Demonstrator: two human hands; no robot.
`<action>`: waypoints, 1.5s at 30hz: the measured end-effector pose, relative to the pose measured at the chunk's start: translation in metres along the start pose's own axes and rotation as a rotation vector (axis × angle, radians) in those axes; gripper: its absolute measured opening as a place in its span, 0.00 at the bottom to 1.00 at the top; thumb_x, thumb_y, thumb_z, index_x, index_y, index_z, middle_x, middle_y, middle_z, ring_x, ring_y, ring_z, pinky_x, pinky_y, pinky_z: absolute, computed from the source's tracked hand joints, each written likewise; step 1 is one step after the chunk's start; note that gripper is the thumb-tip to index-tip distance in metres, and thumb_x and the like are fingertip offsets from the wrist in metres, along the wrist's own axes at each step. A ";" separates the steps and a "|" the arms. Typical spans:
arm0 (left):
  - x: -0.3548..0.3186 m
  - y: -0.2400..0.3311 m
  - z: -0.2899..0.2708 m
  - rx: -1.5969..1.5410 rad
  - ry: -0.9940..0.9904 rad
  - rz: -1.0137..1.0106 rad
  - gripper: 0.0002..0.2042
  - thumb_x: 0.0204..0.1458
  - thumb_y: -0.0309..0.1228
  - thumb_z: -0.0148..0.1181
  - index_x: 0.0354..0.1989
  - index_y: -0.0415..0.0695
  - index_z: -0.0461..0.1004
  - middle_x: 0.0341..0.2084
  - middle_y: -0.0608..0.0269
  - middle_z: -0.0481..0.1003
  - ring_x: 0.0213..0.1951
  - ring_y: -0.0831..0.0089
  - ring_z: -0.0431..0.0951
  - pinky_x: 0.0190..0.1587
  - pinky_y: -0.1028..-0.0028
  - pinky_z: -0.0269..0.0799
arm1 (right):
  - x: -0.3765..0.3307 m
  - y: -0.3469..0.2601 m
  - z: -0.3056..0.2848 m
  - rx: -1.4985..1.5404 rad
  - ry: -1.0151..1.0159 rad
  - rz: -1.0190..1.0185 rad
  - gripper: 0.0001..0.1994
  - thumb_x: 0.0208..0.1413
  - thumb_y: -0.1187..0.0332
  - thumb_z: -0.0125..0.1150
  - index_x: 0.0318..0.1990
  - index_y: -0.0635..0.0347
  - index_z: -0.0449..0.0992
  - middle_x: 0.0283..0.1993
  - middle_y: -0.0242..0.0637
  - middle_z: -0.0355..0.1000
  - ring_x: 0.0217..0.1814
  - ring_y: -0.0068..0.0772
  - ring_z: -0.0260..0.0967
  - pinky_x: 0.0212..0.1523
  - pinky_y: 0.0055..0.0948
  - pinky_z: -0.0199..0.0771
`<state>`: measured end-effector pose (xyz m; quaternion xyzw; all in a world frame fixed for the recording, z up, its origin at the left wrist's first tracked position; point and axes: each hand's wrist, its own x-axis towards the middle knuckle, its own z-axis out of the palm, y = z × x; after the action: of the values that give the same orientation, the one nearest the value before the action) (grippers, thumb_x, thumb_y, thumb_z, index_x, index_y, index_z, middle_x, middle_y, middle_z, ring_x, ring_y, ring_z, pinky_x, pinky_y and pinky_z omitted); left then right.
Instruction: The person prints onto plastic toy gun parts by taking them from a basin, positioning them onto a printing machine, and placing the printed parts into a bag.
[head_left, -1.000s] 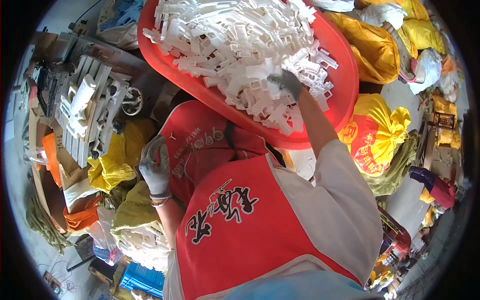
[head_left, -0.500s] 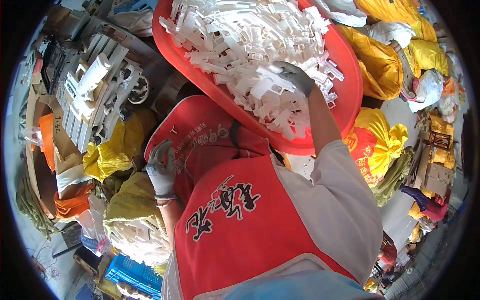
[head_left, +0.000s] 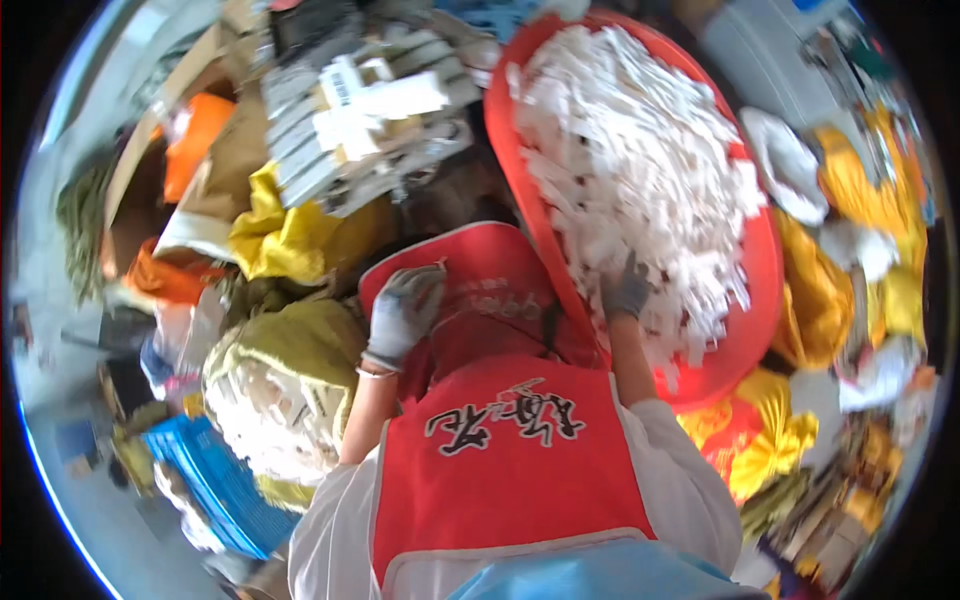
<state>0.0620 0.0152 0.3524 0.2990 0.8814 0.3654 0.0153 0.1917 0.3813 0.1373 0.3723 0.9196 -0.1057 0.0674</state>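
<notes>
Head: white pieces (head_left: 640, 165) under right hand (head_left: 626, 290)

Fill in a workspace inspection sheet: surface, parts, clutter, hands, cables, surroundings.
Surface: grey slatted stand, a white piece on it.
Parts: white plastic pieces heaped in a red tub.
Clutter: open olive sack of white pieces and blue crate at left; tied yellow sack at right.
Hands: both gloved; right hand at the heap, grip unclear; left hand over the red apron, fingers curled.
Cables: nothing seen.
Surroundings: cardboard box at far left, yellow bags along the right.
</notes>
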 end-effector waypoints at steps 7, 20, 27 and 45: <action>0.010 0.015 -0.046 0.056 0.146 0.033 0.10 0.48 0.26 0.60 0.39 0.41 0.76 0.39 0.55 0.77 0.42 0.54 0.76 0.46 0.62 0.72 | -0.028 -0.005 -0.012 0.249 0.199 -0.006 0.41 0.46 0.52 0.65 0.65 0.60 0.57 0.57 0.57 0.62 0.54 0.60 0.64 0.54 0.49 0.66; 0.103 0.016 -0.148 0.272 0.434 0.111 0.15 0.48 0.30 0.63 0.45 0.42 0.74 0.41 0.55 0.77 0.44 0.54 0.76 0.47 0.64 0.72 | -0.004 0.048 -0.040 0.740 -0.113 -0.096 0.30 0.57 0.61 0.53 0.66 0.60 0.56 0.65 0.49 0.60 0.64 0.49 0.59 0.64 0.39 0.58; 0.134 -0.014 -0.154 0.134 0.255 0.092 0.17 0.47 0.30 0.65 0.47 0.43 0.74 0.37 0.55 0.78 0.40 0.61 0.79 0.44 0.68 0.74 | -0.021 -0.051 -0.169 1.220 -0.074 -0.279 0.23 0.64 0.68 0.46 0.66 0.63 0.57 0.65 0.39 0.59 0.60 0.29 0.62 0.58 0.29 0.64; -0.200 -0.015 -0.221 0.466 0.939 -0.647 0.13 0.55 0.24 0.59 0.49 0.40 0.76 0.43 0.63 0.78 0.45 0.77 0.75 0.50 0.76 0.70 | 0.052 -0.343 -0.301 0.299 0.230 -1.703 0.26 0.49 0.73 0.56 0.59 0.49 0.68 0.50 0.43 0.70 0.53 0.49 0.65 0.56 0.45 0.63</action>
<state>0.1642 -0.2411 0.4667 -0.1808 0.8967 0.2327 -0.3302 -0.0989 0.2493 0.4683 -0.4286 0.8627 -0.2014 -0.1774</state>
